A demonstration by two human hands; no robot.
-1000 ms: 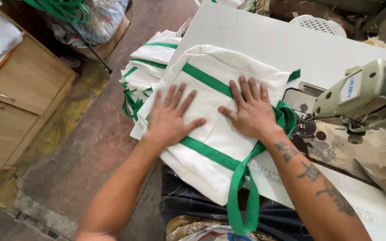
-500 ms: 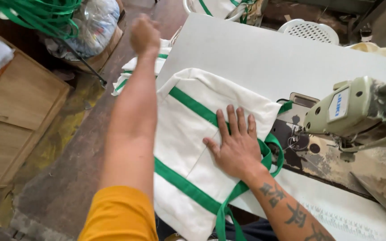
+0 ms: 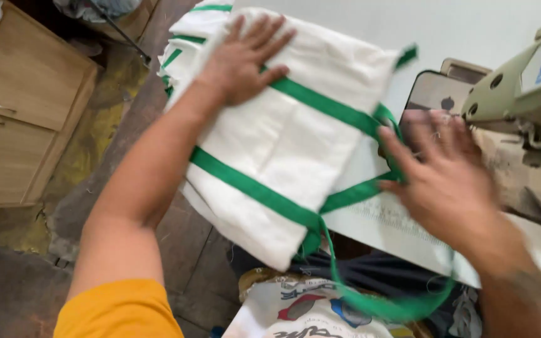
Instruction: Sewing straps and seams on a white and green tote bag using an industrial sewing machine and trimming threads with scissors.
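Seen from above, our left hand [image 3: 242, 59] lies open, fingers spread, flat on the far end of a white cloth bag [image 3: 283, 138] trimmed with green straps [image 3: 252, 188], near the top centre of the frame. The bag rests across the edge of the white bench [image 3: 471, 37] and overhangs it toward the lower centre, on top of a stack of similar white-and-green bags [image 3: 180, 44] that shows at the upper left of the bag. Our right hand [image 3: 446, 181], blurred at centre right, is open with fingers extended, at or just above the green handle loop [image 3: 383, 307], which trails down to the bottom of the frame; we cannot tell whether it touches the strap. Behind that hand a phone [image 3: 436, 94] lies on the bench beside the pale green sewing machine [image 3: 521, 81] at the upper right. A wooden cabinet [image 3: 20, 119] stands on the floor at the left edge.
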